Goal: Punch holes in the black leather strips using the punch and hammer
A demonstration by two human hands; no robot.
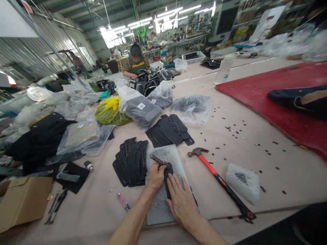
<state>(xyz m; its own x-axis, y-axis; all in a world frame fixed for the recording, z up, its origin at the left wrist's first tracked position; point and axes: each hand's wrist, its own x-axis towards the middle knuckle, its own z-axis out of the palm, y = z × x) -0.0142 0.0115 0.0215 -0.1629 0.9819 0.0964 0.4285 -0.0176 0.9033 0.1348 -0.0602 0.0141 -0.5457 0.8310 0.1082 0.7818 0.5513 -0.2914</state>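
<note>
My left hand (156,177) is closed around a dark, bar-like metal tool (157,159), perhaps a punch; its exact kind is unclear. The tool lies slanted over the upper end of a small black piece (168,185). My right hand (180,197) rests flat, fingers stretched out, along that piece's right side. Under both is a speckled grey board (155,212). Left of the board fans a stack of black cut pieces (131,163), and beyond it lies a second black stack (168,131). A claw hammer (214,173) with a red and black handle lies to the right.
Pink-handled snips (123,201) lie near my left forearm. Small black discs (237,131) dot the table at right, near a wrapped white bundle (242,182). Bagged goods (139,105) and a yellow bag (111,112) stand farther back. A co-worker (138,61) sits across the table.
</note>
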